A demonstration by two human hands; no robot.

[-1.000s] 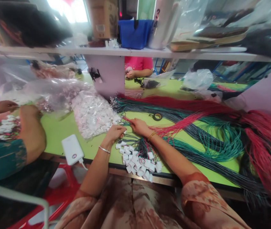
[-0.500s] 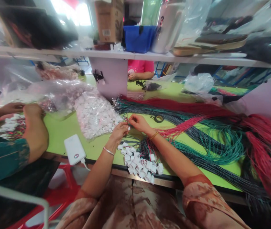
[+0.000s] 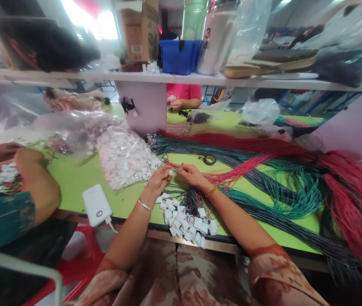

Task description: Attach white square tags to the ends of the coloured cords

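My left hand pinches a small white connector above the green table. Just to its right, my right hand is closed on thin wires that run to the connector. Below both hands lies a pile of white connectors with dark, red and green wires attached. Left of my hands is a clear bag of white connectors. Long bundles of red wires, green wires and dark wires stretch across the table to the right.
A black tape roll lies behind my right hand. A white power bank with a cable sits at the table's front edge. A co-worker's arm is at the left. A shelf crosses above, bearing a blue bin.
My hands have come slightly apart, the right one lowering, and wires now show between them. The whole view has shifted a little.
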